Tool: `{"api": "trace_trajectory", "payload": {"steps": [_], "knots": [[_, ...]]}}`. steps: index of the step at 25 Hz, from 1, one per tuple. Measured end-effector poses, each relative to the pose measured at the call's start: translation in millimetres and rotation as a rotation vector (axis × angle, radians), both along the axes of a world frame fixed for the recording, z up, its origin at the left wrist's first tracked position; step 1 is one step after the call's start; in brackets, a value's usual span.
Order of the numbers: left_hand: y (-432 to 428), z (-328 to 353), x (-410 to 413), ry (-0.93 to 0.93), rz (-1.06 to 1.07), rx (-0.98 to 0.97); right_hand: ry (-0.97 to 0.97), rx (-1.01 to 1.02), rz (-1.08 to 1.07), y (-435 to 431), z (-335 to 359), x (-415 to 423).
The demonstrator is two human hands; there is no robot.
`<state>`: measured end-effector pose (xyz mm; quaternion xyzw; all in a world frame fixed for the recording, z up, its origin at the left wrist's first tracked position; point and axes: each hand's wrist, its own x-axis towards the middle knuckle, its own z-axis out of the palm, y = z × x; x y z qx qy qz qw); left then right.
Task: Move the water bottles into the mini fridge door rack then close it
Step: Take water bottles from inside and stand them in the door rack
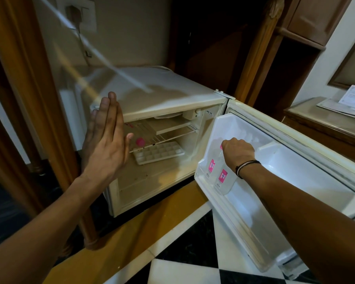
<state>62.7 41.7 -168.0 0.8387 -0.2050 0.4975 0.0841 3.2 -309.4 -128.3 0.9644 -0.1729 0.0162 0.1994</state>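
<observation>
Clear plastic water bottles [219,175] with pink labels are standing side by side in the door rack [201,177] of the open mini fridge [162,95], at the rack's hinge-side end. The right hand [237,150] is reaching down over them, its grip curled shut around the top of the nearer bottle, whose cap is hidden under the knuckles. The left hand [105,136] is hanging in the air in front of the fridge cavity, fingers flat and pressed together, gripping nothing.

The step in hand appears to be seating this bottle. To do it well, the person should be lowering it straight down until its base is resting on the rack floor behind the front rail, upright and snug beside its neighbour, and only then loosening the fingers. Letting go while it is leaning would risk a topple when the door [295,140] swings. Inside, an ice tray [158,152] is lying on the cavity floor, well clear of the door's path. Closing is not yet begun.
</observation>
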Motion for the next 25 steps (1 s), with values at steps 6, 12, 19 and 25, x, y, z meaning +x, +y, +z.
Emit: {"api": "trace_trajectory", "payload": {"steps": [6, 12, 19, 25], "knots": [[-1.8, 2.8, -2.3, -0.018, -0.032, -0.031, -0.168, -0.077, 0.181, 29.4, 5.9, 2.1], [-3.2, -3.2, 2.7, -0.040, 0.021, -0.004, -0.270, 0.413, 0.461, 103.6, -24.7, 33.5], [-11.4, -8.4, 12.0, -0.062, 0.087, 0.002, -0.379, 0.641, 0.466, 177.9, -61.9, 97.5], [-8.5, -11.4, 15.1, -0.071, 0.117, 0.017, -0.444, 0.702, 0.345, 203.8, -70.2, 124.3]]}}
